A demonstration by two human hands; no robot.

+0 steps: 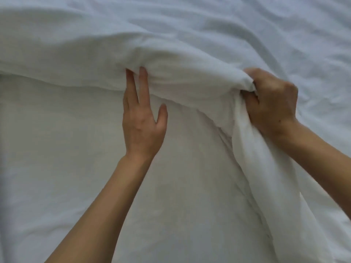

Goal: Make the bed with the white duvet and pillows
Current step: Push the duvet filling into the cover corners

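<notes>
White duvet: rumpled, spread across the whole view, one bunched fold raised across the middle. Right hand: fist clenched round the gathered fold at its right end. Left hand: fingers straight and slightly spread, fingertips tucked under the fold's edge, palm down on the flat white fabric below.

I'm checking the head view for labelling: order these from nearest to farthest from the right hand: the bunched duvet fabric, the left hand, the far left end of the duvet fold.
1. Bunched duvet fabric: gripped in the right hand itself.
2. Left hand: centre of view, fingers flat against the fold.
3. Far left end of the duvet fold: at the picture's left edge.
</notes>
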